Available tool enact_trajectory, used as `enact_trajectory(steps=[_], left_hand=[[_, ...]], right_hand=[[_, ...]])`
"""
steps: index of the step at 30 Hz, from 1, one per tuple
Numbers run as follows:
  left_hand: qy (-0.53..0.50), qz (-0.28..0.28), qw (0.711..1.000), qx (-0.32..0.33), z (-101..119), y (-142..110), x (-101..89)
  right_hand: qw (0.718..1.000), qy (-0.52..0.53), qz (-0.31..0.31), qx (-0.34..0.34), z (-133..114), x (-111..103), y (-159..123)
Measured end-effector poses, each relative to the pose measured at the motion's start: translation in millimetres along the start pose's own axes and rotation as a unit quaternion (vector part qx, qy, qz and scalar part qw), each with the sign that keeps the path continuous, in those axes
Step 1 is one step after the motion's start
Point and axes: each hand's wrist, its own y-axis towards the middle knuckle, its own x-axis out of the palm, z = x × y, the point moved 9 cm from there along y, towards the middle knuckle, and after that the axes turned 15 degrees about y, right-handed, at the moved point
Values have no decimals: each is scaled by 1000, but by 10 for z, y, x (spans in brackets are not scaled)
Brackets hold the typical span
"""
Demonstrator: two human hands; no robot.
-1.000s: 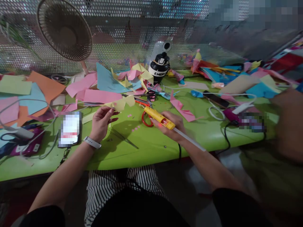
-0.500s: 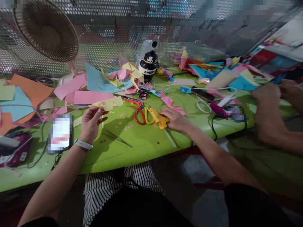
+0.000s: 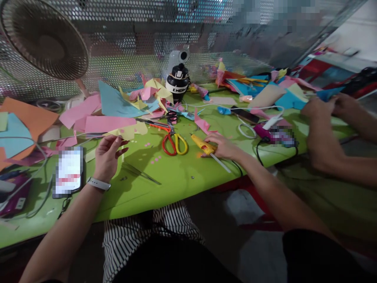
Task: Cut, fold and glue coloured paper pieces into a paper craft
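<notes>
My left hand (image 3: 108,156), with a pale watch band at the wrist, pinches a piece of yellow paper (image 3: 128,133) between thumb and fingertips. My right hand (image 3: 224,147) is closed around a yellow glue gun (image 3: 202,144) low over the green table. Its nozzle points up and left, and a whitish glue stick (image 3: 221,163) juts from its back end. Between my hands lie scissors (image 3: 169,144) with one red and one yellow handle loop. Metal tweezers (image 3: 143,174) rest nearer the front edge, right of my left wrist.
A phone (image 3: 68,172) and purple power strip (image 3: 17,193) lie at left, below a fan (image 3: 47,43). Coloured paper (image 3: 108,124) and a black bottle (image 3: 178,83) stretch along the back. Another person's hands (image 3: 318,106) work at the right, near cables and a second power strip (image 3: 263,133).
The glue gun in my right hand has moved right, away from the scissors, and its glue stick shows more clearly. My left hand keeps the yellow paper. The view has shifted slightly.
</notes>
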Motion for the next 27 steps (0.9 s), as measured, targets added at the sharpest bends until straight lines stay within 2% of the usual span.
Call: enact_trajectory(steps=[9, 14, 22, 27], left_hand=[[2, 0, 1000, 10, 32, 4, -7], [8, 4, 1000, 17, 36, 13, -20], [6, 6, 1000, 19, 25, 18, -34], [-3, 11, 1000, 14, 17, 13, -36]], right_hand=[[995, 28, -85, 33, 54, 53, 65], [995, 20, -63, 71, 126, 20, 78], [995, 21, -22, 90, 133, 17, 66], [995, 24, 22, 98, 256, -54, 52]])
